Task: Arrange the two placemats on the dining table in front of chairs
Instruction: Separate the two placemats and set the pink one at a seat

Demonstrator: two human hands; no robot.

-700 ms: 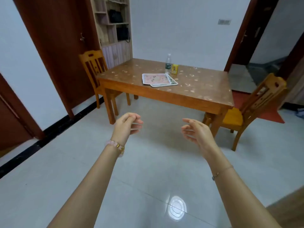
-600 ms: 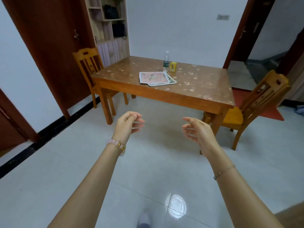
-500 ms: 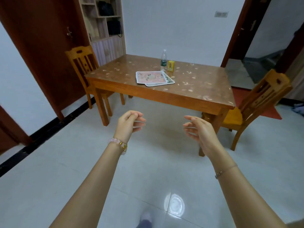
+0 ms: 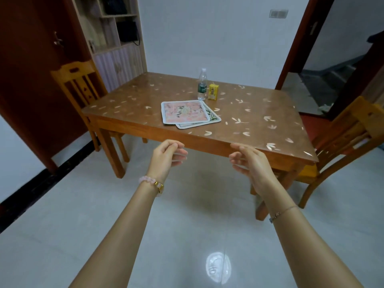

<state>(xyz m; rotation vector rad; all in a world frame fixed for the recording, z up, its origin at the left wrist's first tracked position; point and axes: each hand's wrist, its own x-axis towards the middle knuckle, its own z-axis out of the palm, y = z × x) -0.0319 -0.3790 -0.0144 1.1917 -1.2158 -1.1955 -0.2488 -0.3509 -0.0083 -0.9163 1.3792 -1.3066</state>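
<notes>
1. We note the pink placemat point(image 4: 185, 111) overlapping the green-edged placemat point(image 4: 209, 119), mid-counter point(image 4: 259, 113).
2. Just behind them: bottle point(image 4: 202, 85), yellow box point(image 4: 213, 92).
3. Chairs at left end point(image 4: 76, 80) and right end point(image 4: 345, 138).
4. Our left hand point(image 4: 167, 156), loosely curled, and right hand point(image 4: 247, 161), fingers spread, both empty, hover before the near edge.

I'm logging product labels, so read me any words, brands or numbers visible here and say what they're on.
None can be read.
Clear plastic water bottle: dark label, print too small and blurred.
Small yellow carton: picture on its front, text illegible.
Pink floral placemat: pattern only, no lettering made out.
</notes>
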